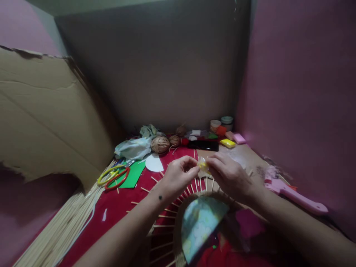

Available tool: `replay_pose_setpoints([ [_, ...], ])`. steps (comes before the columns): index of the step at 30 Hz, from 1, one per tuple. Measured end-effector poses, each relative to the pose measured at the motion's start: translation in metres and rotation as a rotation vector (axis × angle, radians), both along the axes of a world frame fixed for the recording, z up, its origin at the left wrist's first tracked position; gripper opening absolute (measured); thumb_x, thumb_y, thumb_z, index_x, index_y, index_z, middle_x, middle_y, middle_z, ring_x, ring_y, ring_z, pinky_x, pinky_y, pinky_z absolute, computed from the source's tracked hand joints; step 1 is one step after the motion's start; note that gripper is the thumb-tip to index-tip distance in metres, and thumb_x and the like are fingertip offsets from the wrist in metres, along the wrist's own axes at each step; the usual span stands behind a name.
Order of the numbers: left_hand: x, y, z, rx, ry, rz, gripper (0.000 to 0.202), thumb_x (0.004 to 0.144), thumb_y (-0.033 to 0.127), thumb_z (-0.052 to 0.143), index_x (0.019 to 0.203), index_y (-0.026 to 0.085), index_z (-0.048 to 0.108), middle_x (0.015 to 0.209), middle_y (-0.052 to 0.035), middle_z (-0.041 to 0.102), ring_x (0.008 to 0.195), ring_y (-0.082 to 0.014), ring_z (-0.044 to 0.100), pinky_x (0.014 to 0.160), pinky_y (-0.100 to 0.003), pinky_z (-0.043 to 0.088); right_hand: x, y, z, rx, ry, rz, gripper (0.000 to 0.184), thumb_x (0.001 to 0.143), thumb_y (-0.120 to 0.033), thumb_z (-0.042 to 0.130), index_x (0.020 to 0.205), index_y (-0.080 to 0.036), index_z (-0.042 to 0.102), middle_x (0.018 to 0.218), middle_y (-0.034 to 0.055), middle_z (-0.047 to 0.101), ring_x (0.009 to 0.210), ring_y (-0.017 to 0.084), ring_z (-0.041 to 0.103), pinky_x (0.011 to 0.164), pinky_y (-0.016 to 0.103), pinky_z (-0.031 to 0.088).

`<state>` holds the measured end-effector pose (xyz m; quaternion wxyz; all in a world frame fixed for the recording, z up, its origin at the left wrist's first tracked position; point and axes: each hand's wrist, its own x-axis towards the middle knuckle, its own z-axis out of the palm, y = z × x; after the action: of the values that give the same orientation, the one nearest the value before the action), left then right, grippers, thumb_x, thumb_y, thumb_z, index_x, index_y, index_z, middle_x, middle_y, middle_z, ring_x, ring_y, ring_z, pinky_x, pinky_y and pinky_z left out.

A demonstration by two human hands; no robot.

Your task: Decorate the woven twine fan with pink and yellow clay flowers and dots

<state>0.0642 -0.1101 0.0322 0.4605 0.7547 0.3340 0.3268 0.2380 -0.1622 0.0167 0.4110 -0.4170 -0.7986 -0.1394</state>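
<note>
Between my two hands is a small clear plastic packet (203, 165) with something yellow inside. My left hand (180, 172) pinches its left side with thumb and forefinger. On the other side, the fingers of my right hand (229, 174) close on the packet, partly hiding it. Below them lies a rounded woven piece with thin sticks (168, 226) fanning out from its edge. Pale blue-green floral fabric (201, 226) covers its middle.
Scissors (115, 178) with yellow and red handles lie on green sheet (133, 174) at left, beside bundled sticks (63, 226). Twine balls (160, 144), a yellow block (227, 143) and small tubs (215, 125) sit at the back. A pink glue gun (296, 194) rests right.
</note>
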Motion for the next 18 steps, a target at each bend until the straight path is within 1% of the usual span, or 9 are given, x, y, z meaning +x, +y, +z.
replay_pose_setpoints([
  [3,0.001,-0.005,-0.006,0.105,0.037,0.015,0.012,0.081,0.027,0.056,0.086,0.016,0.058,0.079,-0.0038,0.063,0.071,-0.0139,0.058,0.065,-0.027,0.045,-0.001,-0.003,-0.003,-0.023,0.003,0.004,0.018,0.092,-0.013,0.038,0.089,-0.014,0.056,0.081,0.0097,0.056,0.077,0.020,0.051,0.067,0.034,0.046],
  [5,0.001,-0.008,-0.009,0.169,0.083,0.021,0.011,0.081,0.025,0.054,0.088,0.017,0.057,0.081,-0.0033,0.063,0.072,-0.0142,0.057,0.067,-0.027,0.044,-0.001,-0.004,-0.005,-0.038,0.020,0.004,0.019,0.092,-0.013,0.038,0.091,-0.013,0.056,0.082,0.0101,0.055,0.077,0.020,0.051,0.067,0.035,0.046],
  [8,0.002,-0.009,-0.009,0.256,0.134,0.065,0.011,0.080,0.020,0.051,0.090,0.018,0.056,0.074,-0.0005,0.059,0.067,-0.0129,0.054,0.062,-0.026,0.042,-0.001,-0.003,-0.009,-0.061,0.056,0.022,0.018,0.092,-0.014,0.038,0.092,-0.014,0.056,0.082,0.0095,0.055,0.077,0.020,0.051,0.068,0.035,0.046],
  [9,0.002,-0.009,-0.008,0.255,0.123,0.082,0.013,0.080,0.019,0.050,0.091,0.018,0.055,0.071,0.0007,0.057,0.064,-0.0122,0.052,0.060,-0.025,0.041,-0.001,-0.003,-0.011,-0.070,0.075,0.032,0.016,0.092,-0.014,0.039,0.092,-0.014,0.056,0.081,0.0089,0.055,0.076,0.020,0.051,0.067,0.035,0.046],
  [11,0.003,-0.008,-0.006,0.153,0.052,0.100,0.013,0.079,0.019,0.051,0.092,0.019,0.052,0.064,0.0036,0.053,0.055,-0.0107,0.050,0.053,-0.023,0.039,0.000,-0.002,-0.012,-0.095,0.123,0.054,0.013,0.091,-0.015,0.042,0.091,-0.016,0.055,0.080,0.0078,0.055,0.075,0.020,0.051,0.067,0.035,0.046],
  [14,0.004,-0.004,-0.001,-0.115,-0.119,0.097,0.016,0.075,0.018,0.054,0.088,0.021,0.044,0.056,0.0080,0.048,0.044,-0.0094,0.048,0.044,-0.021,0.038,0.001,-0.002,-0.011,-0.157,0.208,0.091,0.008,0.090,-0.017,0.047,0.092,-0.016,0.055,0.082,0.0069,0.058,0.074,0.018,0.054,0.066,0.033,0.047],
  [15,0.003,-0.003,0.000,-0.165,-0.162,0.094,0.019,0.074,0.018,0.056,0.086,0.021,0.041,0.055,0.0086,0.048,0.043,-0.0094,0.048,0.043,-0.021,0.038,0.001,-0.002,-0.010,-0.186,0.238,0.101,0.008,0.089,-0.018,0.048,0.092,-0.017,0.055,0.082,0.0064,0.059,0.074,0.017,0.056,0.066,0.031,0.048],
  [16,0.003,-0.003,0.000,-0.178,-0.194,0.091,0.020,0.074,0.018,0.057,0.084,0.022,0.040,0.055,0.0088,0.048,0.043,-0.0094,0.049,0.042,-0.020,0.038,0.001,-0.002,-0.009,-0.216,0.269,0.108,0.007,0.089,-0.018,0.049,0.092,-0.017,0.056,0.082,0.0057,0.060,0.074,0.016,0.057,0.066,0.030,0.048],
  [18,0.000,-0.002,-0.002,-0.121,-0.212,0.079,0.018,0.075,0.018,0.057,0.080,0.021,0.040,0.056,0.0078,0.049,0.044,-0.0091,0.050,0.042,-0.020,0.038,0.001,-0.002,-0.009,-0.276,0.331,0.116,0.008,0.088,-0.018,0.050,0.092,-0.017,0.057,0.082,0.0044,0.062,0.074,0.015,0.059,0.066,0.028,0.049],
])
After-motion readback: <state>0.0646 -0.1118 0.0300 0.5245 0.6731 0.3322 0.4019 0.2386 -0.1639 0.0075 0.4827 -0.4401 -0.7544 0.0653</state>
